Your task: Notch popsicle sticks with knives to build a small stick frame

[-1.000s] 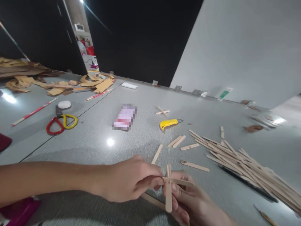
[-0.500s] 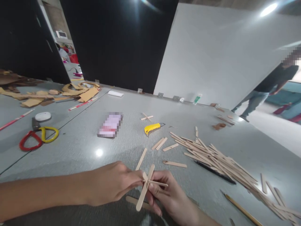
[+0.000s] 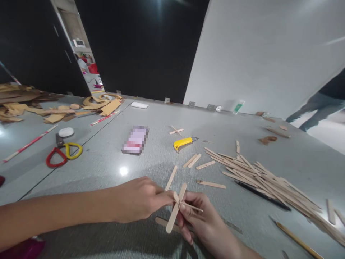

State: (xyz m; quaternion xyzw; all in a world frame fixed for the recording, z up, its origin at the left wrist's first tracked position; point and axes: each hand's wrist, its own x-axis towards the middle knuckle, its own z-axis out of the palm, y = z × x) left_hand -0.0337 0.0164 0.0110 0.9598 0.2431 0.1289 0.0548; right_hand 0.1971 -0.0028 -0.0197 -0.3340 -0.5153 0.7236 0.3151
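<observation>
Between my hands is a small cross-shaped piece made of wooden craft sticks, joined near the middle, with ends sticking out in several directions. My right hand grips it from the right, thumb pressed on the sticks. From the left, my left hand pinches it near the crossing, fingertips partly hidden behind the wood. Below, a loose craft stick lies on the table, partly covered by the held piece. Another loose stick rests just beyond my left hand.
A pile of craft sticks spreads to the right, near a pencil. Farther back lie a yellow utility knife, a phone, and scissors. Cardboard scraps are heaped far left. A person stands at far right.
The view has swung slightly left, so everything appears farther right. Both hands still hold the stick piece; my left index finger now looks more extended toward the crossing.
</observation>
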